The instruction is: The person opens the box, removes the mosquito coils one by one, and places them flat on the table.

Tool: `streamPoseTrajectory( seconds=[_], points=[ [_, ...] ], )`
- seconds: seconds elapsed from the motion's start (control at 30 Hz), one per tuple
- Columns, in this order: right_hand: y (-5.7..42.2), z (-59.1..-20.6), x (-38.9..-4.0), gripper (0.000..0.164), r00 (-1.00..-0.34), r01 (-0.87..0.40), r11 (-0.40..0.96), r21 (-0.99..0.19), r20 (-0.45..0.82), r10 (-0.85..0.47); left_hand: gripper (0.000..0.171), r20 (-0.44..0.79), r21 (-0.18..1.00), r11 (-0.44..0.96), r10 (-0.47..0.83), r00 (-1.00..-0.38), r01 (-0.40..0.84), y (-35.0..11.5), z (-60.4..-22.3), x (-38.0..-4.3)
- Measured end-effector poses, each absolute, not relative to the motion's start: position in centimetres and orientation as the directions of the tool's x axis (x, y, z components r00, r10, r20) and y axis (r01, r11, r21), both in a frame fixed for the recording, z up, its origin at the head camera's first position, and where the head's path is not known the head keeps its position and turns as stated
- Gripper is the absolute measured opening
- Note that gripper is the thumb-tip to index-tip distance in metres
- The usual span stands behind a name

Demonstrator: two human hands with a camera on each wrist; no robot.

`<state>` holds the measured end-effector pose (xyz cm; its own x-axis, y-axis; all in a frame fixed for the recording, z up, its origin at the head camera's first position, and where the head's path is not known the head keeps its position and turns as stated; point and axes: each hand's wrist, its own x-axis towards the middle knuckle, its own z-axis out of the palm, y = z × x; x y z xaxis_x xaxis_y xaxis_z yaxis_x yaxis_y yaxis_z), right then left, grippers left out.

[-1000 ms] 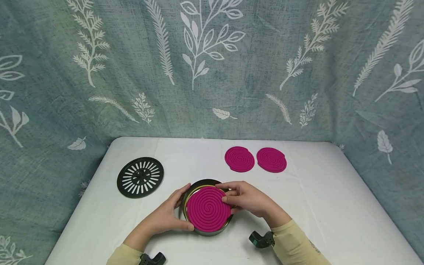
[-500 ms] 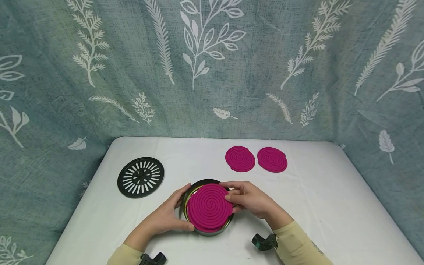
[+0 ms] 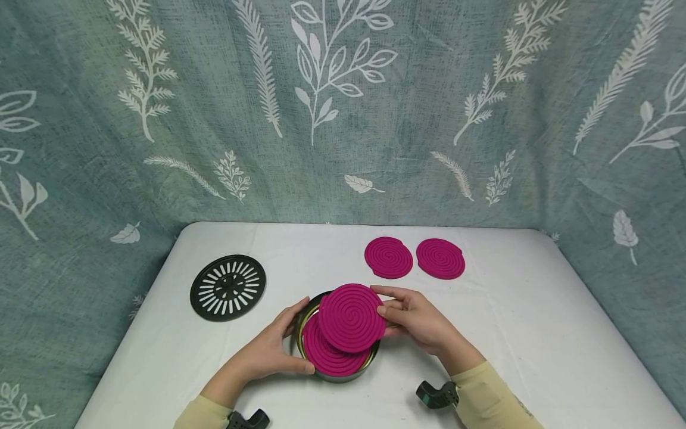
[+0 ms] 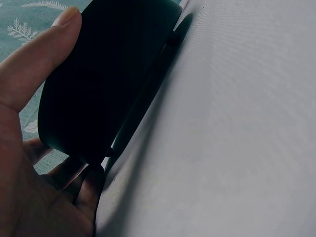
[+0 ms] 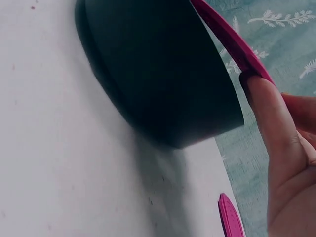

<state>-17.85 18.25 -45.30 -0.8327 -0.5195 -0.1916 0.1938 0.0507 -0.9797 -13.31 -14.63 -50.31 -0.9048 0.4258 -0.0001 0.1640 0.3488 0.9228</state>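
Magenta coil (image 3: 352, 317) over the tin (image 3: 339, 378), edge pinched between thumb and fingers of the right hand (image 3: 418, 319); second coil (image 3: 324, 356) lies inside. Left hand (image 3: 276, 351), spread wide, grips the tin's side.

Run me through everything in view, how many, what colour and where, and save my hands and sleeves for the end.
held spiral: one, magenta, over the container
spiral in the container: at least one, magenta, partly hidden by the held one
round container: one, dark, near the table's middle
loose spirals: two, magenta, far side, right of centre
slotted disc: one, black, left side
table: one, white, underneath
patterned fabric: blue-green with white leaves, behind and beside the table
wrist devices: two, black, one per wrist
sleeves: two, pale yellow, lower edge
left hand: one, bare, gripping the container
right hand: one, bare, pinching the held spiral
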Motion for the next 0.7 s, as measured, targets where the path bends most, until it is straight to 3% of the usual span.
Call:
streamPoseTrajectory(
  seconds=[0.7],
  points=[
    [23.5, -45.0, -18.6, 0.059, -0.916, 0.178, -0.037, -0.983, -0.152, -0.371, 0.123, -0.01, 0.922, 0.355, 0.423, -0.906, 0.155, -14.6, -50.4, -13.4]
  ],
)
